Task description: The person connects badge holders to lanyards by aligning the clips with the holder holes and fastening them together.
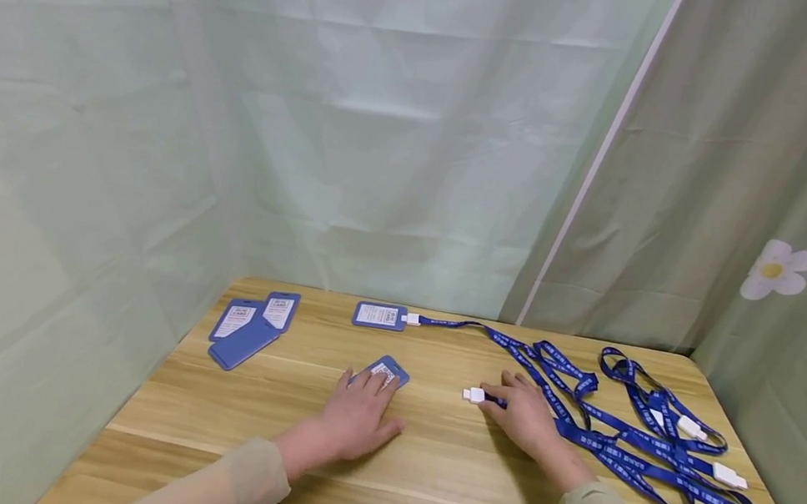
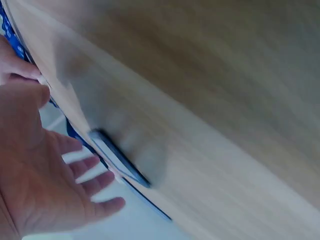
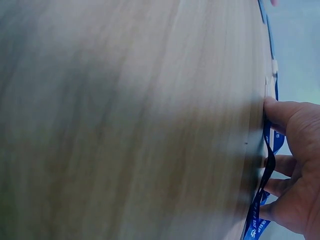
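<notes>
My left hand (image 1: 352, 424) reaches over a blue badge holder (image 1: 392, 368) with a printed white card, its fingers extended and covering part of it. From the left wrist, the fingers hang loosely beside the badge holder (image 2: 117, 156); whether they touch it I cannot tell. With thumb and fingers, my right hand (image 1: 525, 415) pinches the white clip end (image 1: 474, 395) of a blue printed lanyard, just above the wooden table. The right wrist view shows the lanyard strap (image 3: 269, 167) running past the thumb and under the fingers.
At the back, a badge holder (image 1: 379, 315) is joined by a white clip (image 1: 412, 319) to a lanyard. Several badge holders (image 1: 244, 342) overlap at the left. Tangled blue lanyards (image 1: 620, 459) cover the table's right side. Curtains (image 1: 385, 157) hang behind the table (image 1: 214, 439).
</notes>
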